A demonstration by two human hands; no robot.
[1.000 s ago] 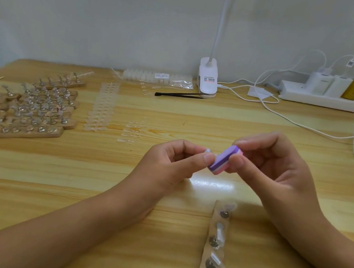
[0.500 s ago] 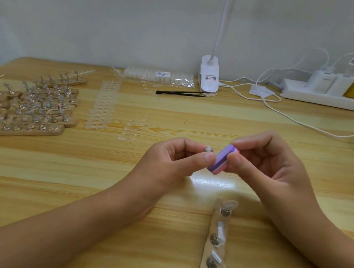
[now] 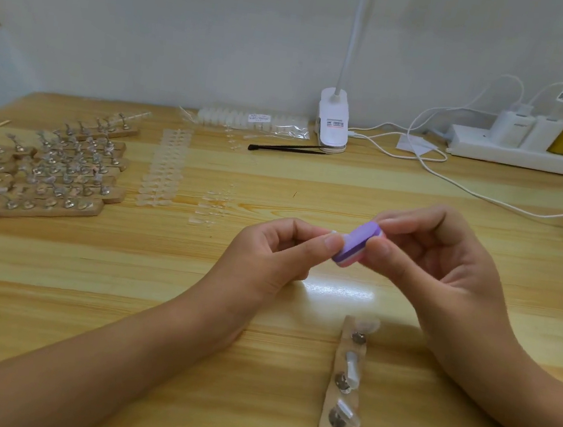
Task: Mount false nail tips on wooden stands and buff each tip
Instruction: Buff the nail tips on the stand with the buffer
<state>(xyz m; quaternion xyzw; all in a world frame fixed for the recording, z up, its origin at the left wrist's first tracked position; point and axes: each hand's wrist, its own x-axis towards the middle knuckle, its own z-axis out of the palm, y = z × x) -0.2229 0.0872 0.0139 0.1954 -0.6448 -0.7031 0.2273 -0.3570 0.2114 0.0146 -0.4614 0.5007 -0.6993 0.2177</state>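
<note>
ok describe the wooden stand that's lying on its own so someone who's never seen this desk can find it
On the wooden table, look at the near edge, just below the right hand holding the purple buffer block. A narrow wooden stand lies running toward the person, carrying clear nail tips on metal pegs. Unlike the stands heaped at far left, it lies alone.

A plain pale wall [image 3: 188, 39] rises well beyond the fingers [image 3: 306, 232]. Under them spreads a light wooden worktop [image 3: 120, 281] with banded grain. A white clip lamp [image 3: 333, 121] stands at the wall's foot straight beyond the fingers, neck running up out of view. A bright glare patch [image 3: 338, 290] lies on the wood just nearer than them.
</note>
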